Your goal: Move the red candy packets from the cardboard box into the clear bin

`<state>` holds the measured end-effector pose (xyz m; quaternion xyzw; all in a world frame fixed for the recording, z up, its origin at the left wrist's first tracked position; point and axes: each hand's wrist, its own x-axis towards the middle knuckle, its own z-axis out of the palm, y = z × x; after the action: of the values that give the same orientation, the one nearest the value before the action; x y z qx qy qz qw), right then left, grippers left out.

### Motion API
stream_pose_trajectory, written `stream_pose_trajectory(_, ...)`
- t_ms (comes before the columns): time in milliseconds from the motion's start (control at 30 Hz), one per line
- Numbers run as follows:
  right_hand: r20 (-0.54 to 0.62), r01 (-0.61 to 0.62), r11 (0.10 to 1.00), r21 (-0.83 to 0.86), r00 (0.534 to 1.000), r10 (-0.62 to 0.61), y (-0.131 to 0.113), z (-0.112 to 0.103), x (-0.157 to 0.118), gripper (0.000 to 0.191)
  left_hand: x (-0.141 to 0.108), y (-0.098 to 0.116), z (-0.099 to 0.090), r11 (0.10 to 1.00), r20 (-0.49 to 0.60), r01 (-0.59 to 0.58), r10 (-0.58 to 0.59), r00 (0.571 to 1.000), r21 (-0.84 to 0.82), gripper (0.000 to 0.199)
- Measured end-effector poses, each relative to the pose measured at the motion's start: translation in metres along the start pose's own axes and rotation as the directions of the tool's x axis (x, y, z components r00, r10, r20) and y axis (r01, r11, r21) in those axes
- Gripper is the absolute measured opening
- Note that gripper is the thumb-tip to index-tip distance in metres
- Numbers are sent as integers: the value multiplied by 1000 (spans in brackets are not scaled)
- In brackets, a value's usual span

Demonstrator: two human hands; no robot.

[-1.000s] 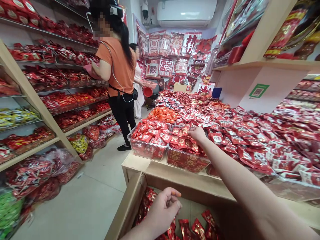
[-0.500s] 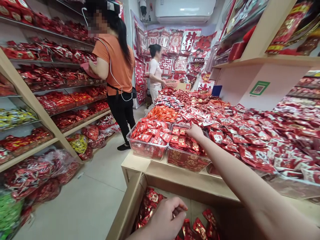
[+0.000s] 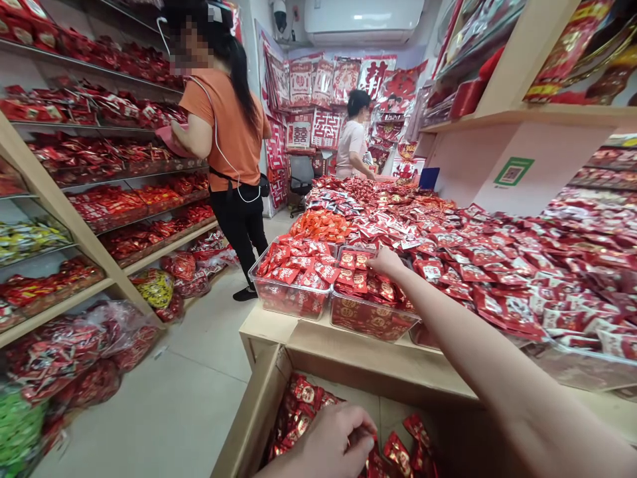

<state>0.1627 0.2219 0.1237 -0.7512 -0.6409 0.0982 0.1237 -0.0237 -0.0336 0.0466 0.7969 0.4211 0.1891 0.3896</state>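
Note:
My right hand (image 3: 387,262) reaches out over a clear plastic bin (image 3: 371,318) of small red-and-gold candy packets (image 3: 361,282). Its fingers are closed together at a packet in the bin's upper layer, and the fingertips are partly hidden. Lower down, my left hand (image 3: 341,438) is inside a cardboard box (image 3: 253,411), just over loose red candy packets (image 3: 397,451). The fingers of this hand are curled in toward the thumb; what they hold, if anything, is hidden. A second clear bin (image 3: 291,299), heaped with red packets, stands left of the first.
A wide display of red packets (image 3: 478,265) spreads behind and right of the bins. Shelves of packets (image 3: 109,153) line the left wall, with filled bags (image 3: 74,345) on the floor. One person in orange (image 3: 229,126) stands near the shelves; another in white (image 3: 352,143) is farther back.
My left hand has shifted slightly right and down, its fingers curling closer to the thumb. My right hand stays at the bin. The person in white has moved right.

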Motion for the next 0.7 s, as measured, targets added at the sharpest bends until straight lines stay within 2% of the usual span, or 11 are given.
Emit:
stream_pose_trajectory(167,21,25,999,-27,999,-24,0,-4,-4,15,-1,-5,3,999,19,-28,27,999,26,20)
stream_pose_trajectory(333,-40,67,997,-50,997,-69,-1,-9,-14,19,-2,-3,3,999,45,-21,19,999,45,20)
stream_pose_trajectory(500,-100,154,987,-56,982,-159,-13,-29,-33,19,-1,-2,3,995,95,-28,19,995,100,22)
stream_pose_trajectory(567,-118,196,979,-51,973,-200,-18,-39,-58,18,-4,-6,3,988,118,2,-21,993,157,22)
stream_pose_trajectory(667,-53,361,932,41,932,-359,-16,-36,-123,16,-11,-17,6,957,203,126,-182,962,261,29)
stream_pose_trajectory(700,47,484,854,190,865,-500,-12,-27,-150,16,-13,-22,10,937,242,176,-253,937,302,36)
